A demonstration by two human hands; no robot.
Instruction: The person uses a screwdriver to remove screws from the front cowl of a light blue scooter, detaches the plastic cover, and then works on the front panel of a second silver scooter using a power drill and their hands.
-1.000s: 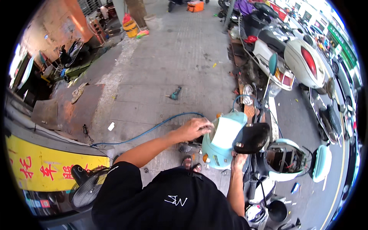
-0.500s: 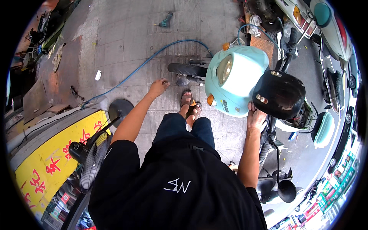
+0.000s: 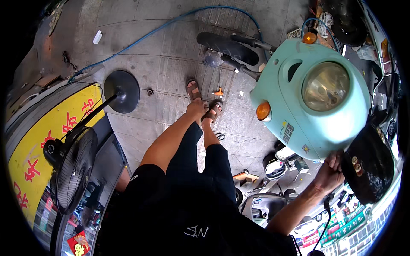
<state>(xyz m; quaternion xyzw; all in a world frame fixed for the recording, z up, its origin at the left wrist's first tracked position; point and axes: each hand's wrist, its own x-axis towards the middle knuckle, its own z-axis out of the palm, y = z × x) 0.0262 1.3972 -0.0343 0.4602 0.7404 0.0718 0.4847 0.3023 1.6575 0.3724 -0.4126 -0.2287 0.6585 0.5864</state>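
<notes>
Paved ground (image 3: pixel 171 64); right hand (image 3: pixel 329 171) gripping near edge of turquoise shell (image 3: pixel 290 106), apparently steadying step; left hand (image 3: pixel 197 108) beside sandals (image 3: pixel 214 112), grip unclear; next move needs firm support.

Left grip (image 3: pixel 197 109): contents, if any, cannot be determined. Right grip (image 3: pixel 331 170): exact finger contact unclear. Upper fork (image 3: pixel 254 42) hidden behind turquoise front panel (image 3: pixel 316 128).

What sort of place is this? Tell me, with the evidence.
Probably a roadside scooter repair spot: a mint-green scooter front, an orange-handled tool on the paving, and a blue hose across it.
</notes>
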